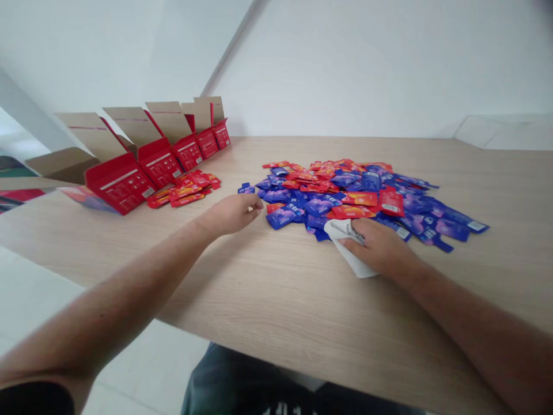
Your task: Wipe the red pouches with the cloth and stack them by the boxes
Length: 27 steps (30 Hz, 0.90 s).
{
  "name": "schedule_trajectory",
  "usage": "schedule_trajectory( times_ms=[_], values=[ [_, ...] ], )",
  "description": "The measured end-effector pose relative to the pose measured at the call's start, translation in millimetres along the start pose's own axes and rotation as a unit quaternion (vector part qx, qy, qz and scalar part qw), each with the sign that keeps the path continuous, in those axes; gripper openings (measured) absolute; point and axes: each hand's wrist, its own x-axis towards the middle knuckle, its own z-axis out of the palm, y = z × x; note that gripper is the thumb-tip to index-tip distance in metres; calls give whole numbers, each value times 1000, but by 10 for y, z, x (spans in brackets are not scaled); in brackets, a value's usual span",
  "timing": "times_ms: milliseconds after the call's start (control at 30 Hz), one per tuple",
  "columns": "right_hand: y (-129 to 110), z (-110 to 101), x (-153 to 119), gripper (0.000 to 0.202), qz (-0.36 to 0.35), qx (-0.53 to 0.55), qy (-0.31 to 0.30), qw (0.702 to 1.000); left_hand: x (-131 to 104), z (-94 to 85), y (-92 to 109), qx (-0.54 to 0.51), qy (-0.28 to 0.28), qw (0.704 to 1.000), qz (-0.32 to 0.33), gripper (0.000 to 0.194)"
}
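Note:
My right hand (382, 245) grips a crumpled white cloth (356, 262) at the front edge of a pile of small sachets. Blue sachets (322, 204) and red-orange sachets (358, 199) lie mixed in that pile on the wooden table. My left hand (237, 213) is to the left of the pile, its fingers curled in, and I see nothing in them. Just behind its knuckles lies a single blue sachet (246, 188). Farther left, a smaller heap of red sachets (190, 187) rests by the boxes.
Several red cartons (123, 181) stand in a slanting row on the left of the table (242, 300), their brown inner flaps raised. A white wall (367, 75) rises behind the table. At the far right back is a pale, sheet-like object (505, 132).

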Motion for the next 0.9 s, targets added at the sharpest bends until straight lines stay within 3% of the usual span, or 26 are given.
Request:
schedule_trajectory(
  times_ms=[100, 233, 333, 467, 700, 900],
  values=[
    [-15, -8, 11, 28, 3, 12, 2, 1000, 289, 154, 164, 30, -8, 999, -14, 35],
    [-22, -1, 11, 27, -5, 20, 2, 1000, 630, 365, 147, 50, -43, 997, -48, 37],
    [-27, 0, 9, 25, -12, 28, 1, 1000, 742, 455, 130, 57, -71, 994, -64, 37],
    [-38, -10, 15, 25, -14, 37, -4, 999, 811, 440, 143, 31, -87, 993, -76, 46],
    [-38, -13, 23, 24, -13, 44, -15, 999, 825, 357, 95, -134, -175, 968, -119, 30],
    [-32, 1, 27, 24, -20, 43, -16, 999, 575, 279, -23, -269, -137, 936, -180, 21]
  ],
)
